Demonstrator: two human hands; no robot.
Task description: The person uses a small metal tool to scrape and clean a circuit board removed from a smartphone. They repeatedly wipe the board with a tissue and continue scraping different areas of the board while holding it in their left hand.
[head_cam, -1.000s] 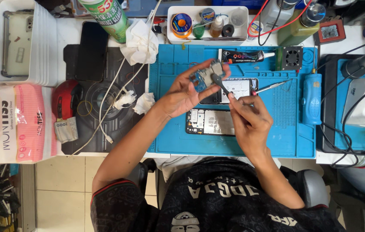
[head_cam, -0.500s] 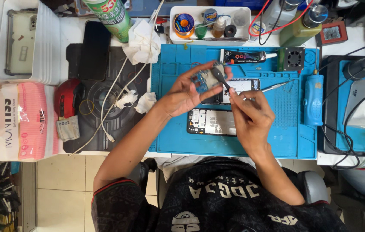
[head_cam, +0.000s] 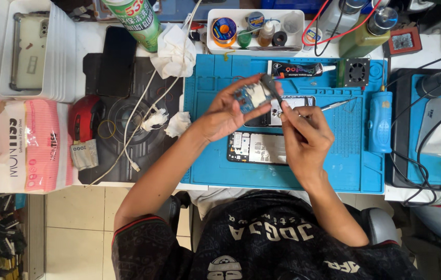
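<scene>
**Small board pinched in the left hand, tool tip meeting it from the right**

The left hand (head_cam: 225, 111) holds a small blue circuit board (head_cam: 249, 97) raised above the blue work mat (head_cam: 205, 155). Its fingers are closed narrowly on the board's edges, thumb below and fingertips above, so the flat face is turned toward the right hand.

The right hand (head_cam: 303, 137) is curled tight around a thin dark tool (head_cam: 272, 89), gripped like a pen. The tool's long axis runs up and to the left from those fingers, and its tip sits at the board's right edge, touching or just beside it; the exact contact cannot be told.

So the board lies just up-left of the right fingertips and directly within the left ones. Of the 2 hands, the left is the nearer, since it carries the board.

Below both hands, on the mat, lies an opened phone (head_cam: 259, 148), its long axis running left to right. Tweezers (head_cam: 337, 105) rest just right of the right hand's knuckles.
</scene>
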